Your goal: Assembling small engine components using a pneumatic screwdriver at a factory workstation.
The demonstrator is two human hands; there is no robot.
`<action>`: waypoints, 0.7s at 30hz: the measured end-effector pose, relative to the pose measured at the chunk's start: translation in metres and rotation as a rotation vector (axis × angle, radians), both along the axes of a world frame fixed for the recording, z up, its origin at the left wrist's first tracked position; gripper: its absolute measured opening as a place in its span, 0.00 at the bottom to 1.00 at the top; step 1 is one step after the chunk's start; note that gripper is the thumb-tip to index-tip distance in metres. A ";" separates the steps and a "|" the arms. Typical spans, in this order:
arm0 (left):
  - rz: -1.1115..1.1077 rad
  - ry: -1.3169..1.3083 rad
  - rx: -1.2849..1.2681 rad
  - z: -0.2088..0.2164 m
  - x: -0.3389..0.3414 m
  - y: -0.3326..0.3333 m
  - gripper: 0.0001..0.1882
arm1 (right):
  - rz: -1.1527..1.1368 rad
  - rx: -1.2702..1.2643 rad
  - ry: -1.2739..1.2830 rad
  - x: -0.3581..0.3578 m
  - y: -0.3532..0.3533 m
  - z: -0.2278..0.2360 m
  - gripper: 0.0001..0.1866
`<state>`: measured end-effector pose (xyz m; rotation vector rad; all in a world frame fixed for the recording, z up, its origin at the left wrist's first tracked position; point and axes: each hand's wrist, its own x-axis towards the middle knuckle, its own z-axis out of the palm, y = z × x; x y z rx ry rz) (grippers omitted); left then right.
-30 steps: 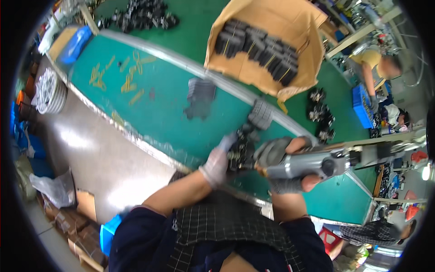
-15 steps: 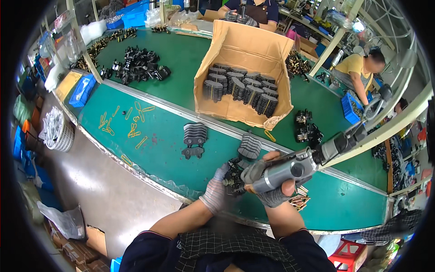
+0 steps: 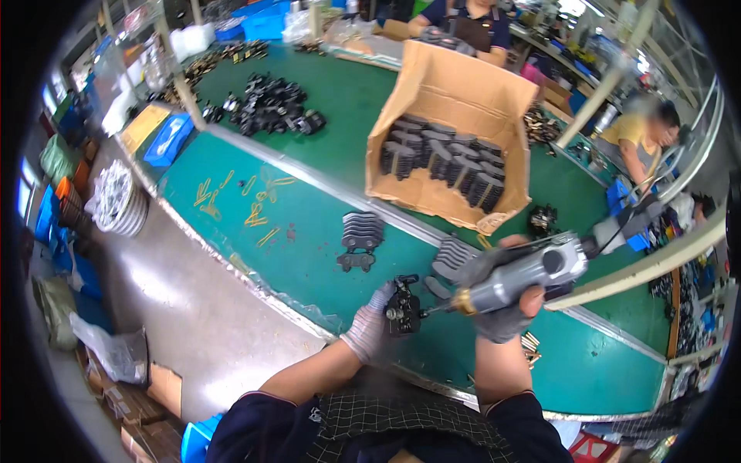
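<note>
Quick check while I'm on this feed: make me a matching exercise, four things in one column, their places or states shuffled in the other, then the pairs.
Things
1. power tool
2. black metal part
3. cardboard box
4. yellow bands

Places or states
A. mostly scattered on the green table, left of the stacked dark plates
B. held in the gloved left hand
C. gripped in the gloved right hand
D. open at the top, with piles of dark plates inside

Pairs: 1-C, 2-B, 3-D, 4-A
</note>
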<state>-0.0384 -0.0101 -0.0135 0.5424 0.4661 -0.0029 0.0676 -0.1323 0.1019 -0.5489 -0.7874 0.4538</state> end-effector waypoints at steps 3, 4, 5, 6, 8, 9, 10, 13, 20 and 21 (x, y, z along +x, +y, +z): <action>0.029 -0.037 0.027 0.008 -0.020 0.041 0.33 | -0.524 -0.387 -0.099 0.014 -0.014 0.013 0.43; 0.026 -0.086 0.041 0.016 -0.011 0.064 0.33 | -0.549 -0.413 -0.133 0.024 -0.016 0.012 0.43; 0.090 -0.141 0.053 0.026 0.001 0.088 0.31 | -0.601 -0.430 -0.127 0.035 -0.016 0.007 0.42; 0.149 -0.187 0.059 0.033 0.013 0.110 0.30 | -0.655 -0.459 -0.114 0.042 -0.023 0.002 0.42; 0.264 0.062 0.293 0.004 0.037 0.186 0.28 | -0.732 -0.485 -0.081 0.054 -0.042 -0.004 0.40; 0.303 0.073 0.634 -0.009 0.052 0.220 0.27 | -0.711 -0.486 -0.069 0.062 -0.045 -0.011 0.40; 0.332 0.085 0.975 -0.016 0.063 0.251 0.26 | -0.793 -0.497 -0.052 0.068 -0.049 -0.018 0.41; 0.315 0.312 0.693 -0.004 0.086 0.321 0.26 | -0.864 -0.609 -0.079 0.094 -0.081 -0.044 0.42; -0.096 0.856 2.067 0.000 0.032 0.391 0.20 | -1.758 -0.689 -0.904 0.061 -0.071 -0.049 0.35; -0.151 0.873 2.210 -0.005 0.028 0.391 0.20 | -1.760 -0.585 -0.921 0.053 -0.061 -0.048 0.35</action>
